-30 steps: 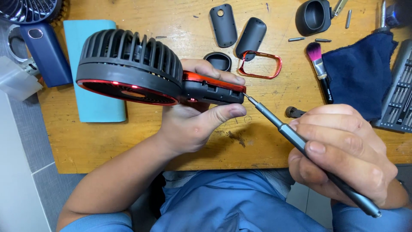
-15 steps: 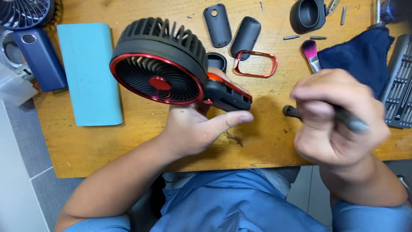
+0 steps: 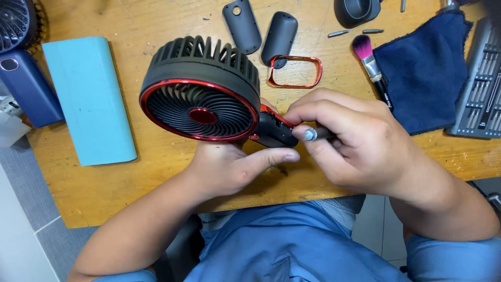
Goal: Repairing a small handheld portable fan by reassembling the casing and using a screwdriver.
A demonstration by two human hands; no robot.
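My left hand [image 3: 237, 167] holds a small black fan [image 3: 201, 91] with a red ring around its grille, gripping it from below where the head meets the handle. The grille faces up toward me. My right hand [image 3: 355, 143] is closed around a grey screwdriver [image 3: 311, 134], whose round end points at the camera; its tip is hidden against the fan's black and red handle [image 3: 274, 130]. Both hands hover above the front part of a wooden table [image 3: 130, 177].
Behind the fan lie two dark oval covers [image 3: 242, 25], a red oval frame [image 3: 296, 71] and loose bits. A pink-tipped brush [image 3: 368, 57], navy cloth [image 3: 425, 70] and grey bit case [image 3: 480, 89] sit right. A light blue block [image 3: 88, 99] and navy device [image 3: 26, 86] lie left.
The fan has tilted so its grille faces up and moved rightward. My right hand swung the screwdriver in from the right and brought it against the fan's handle.
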